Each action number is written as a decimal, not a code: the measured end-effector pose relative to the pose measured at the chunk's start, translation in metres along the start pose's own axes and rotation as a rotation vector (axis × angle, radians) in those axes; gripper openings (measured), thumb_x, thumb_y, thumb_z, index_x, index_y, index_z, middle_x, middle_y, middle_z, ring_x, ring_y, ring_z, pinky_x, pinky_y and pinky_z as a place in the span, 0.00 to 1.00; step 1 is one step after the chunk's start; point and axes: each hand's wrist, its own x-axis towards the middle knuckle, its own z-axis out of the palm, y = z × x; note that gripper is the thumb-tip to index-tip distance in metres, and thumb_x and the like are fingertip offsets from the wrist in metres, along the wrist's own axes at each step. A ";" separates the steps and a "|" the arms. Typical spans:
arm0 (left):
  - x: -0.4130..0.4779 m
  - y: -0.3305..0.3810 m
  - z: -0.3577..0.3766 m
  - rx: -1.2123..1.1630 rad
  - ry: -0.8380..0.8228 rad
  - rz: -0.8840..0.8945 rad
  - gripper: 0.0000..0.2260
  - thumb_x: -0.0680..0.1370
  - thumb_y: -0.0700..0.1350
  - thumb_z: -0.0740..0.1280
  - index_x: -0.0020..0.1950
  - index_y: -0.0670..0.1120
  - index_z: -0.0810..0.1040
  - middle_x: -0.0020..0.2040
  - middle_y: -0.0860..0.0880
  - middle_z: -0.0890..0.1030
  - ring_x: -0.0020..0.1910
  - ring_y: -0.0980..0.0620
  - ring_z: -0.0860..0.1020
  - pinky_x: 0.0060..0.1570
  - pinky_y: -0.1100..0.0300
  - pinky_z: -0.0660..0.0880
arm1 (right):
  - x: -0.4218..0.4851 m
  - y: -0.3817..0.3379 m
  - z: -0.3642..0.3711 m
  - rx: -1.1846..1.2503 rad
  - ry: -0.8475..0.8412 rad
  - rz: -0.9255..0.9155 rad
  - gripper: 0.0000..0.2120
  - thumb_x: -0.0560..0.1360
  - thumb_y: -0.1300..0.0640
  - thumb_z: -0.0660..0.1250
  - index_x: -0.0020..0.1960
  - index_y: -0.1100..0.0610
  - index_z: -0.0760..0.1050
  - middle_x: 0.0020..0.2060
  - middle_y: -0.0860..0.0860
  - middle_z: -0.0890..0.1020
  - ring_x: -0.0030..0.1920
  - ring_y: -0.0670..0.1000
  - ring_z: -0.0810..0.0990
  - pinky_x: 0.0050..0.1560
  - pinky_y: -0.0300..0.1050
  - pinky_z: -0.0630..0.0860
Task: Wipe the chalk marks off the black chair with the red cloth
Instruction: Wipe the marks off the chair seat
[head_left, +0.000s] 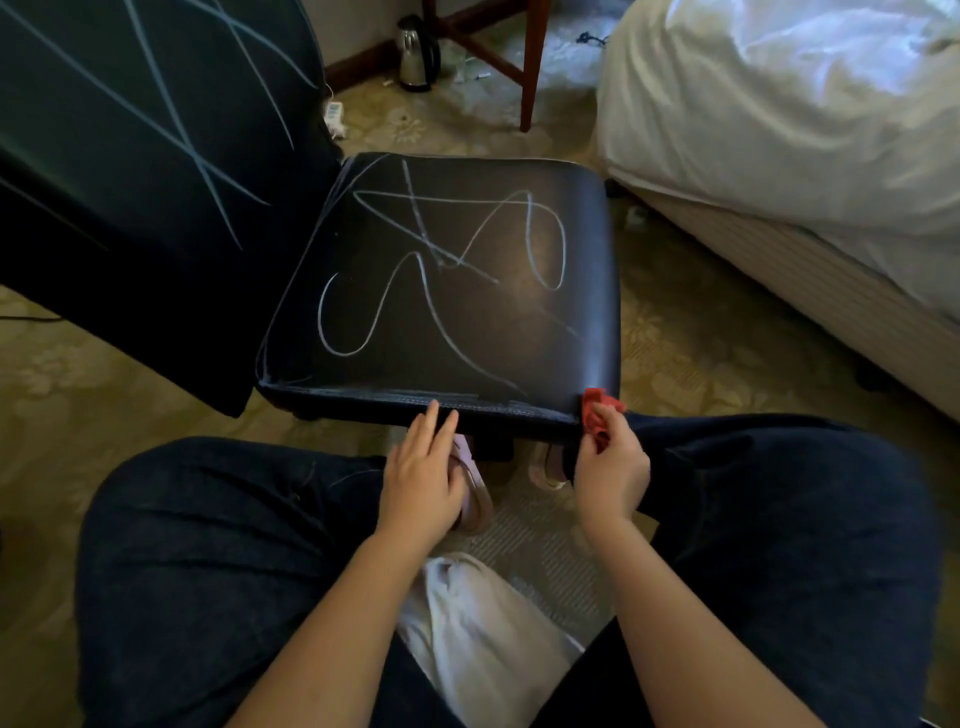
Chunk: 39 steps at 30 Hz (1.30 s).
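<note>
Sitting facing black chair (467, 322), knees apart. Pinching bunched red cloth (595, 408) in right hand (613, 467) at seat's near right corner. Touching seat's front edge with left hand (421, 467), fingers straight. Seeing white chalk marks (562, 244) scrawled across seat and backrest.

A floor (691, 338) of pale green patterned carpet carries everything. The black chair (467, 312) stands on it at the centre, close beside the bed (779, 130), whose base meets the carpet at the right. Near the far wall a steel kettle (417, 52) stands beside a wooden leg (532, 62). A white power strip (334, 115) lies left of the kettle.
</note>
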 end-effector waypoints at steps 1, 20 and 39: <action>0.001 -0.002 0.001 0.029 -0.023 -0.016 0.29 0.82 0.47 0.60 0.81 0.51 0.52 0.82 0.50 0.46 0.80 0.50 0.47 0.77 0.50 0.52 | -0.004 0.000 0.003 -0.017 -0.007 -0.085 0.17 0.73 0.67 0.70 0.60 0.56 0.81 0.58 0.55 0.83 0.59 0.57 0.81 0.62 0.50 0.75; 0.009 -0.009 0.007 -0.003 -0.090 -0.059 0.30 0.81 0.46 0.62 0.81 0.52 0.52 0.82 0.53 0.44 0.80 0.52 0.47 0.76 0.45 0.56 | -0.019 -0.015 0.032 -0.082 -0.150 -0.357 0.14 0.66 0.69 0.74 0.49 0.58 0.81 0.46 0.54 0.81 0.49 0.56 0.76 0.52 0.42 0.71; 0.002 -0.007 -0.003 -0.124 -0.023 -0.060 0.28 0.82 0.44 0.62 0.80 0.50 0.56 0.81 0.53 0.49 0.79 0.52 0.52 0.76 0.53 0.57 | 0.013 -0.024 0.015 -0.103 -0.170 -0.203 0.11 0.71 0.66 0.72 0.52 0.55 0.81 0.46 0.53 0.79 0.50 0.54 0.76 0.53 0.44 0.71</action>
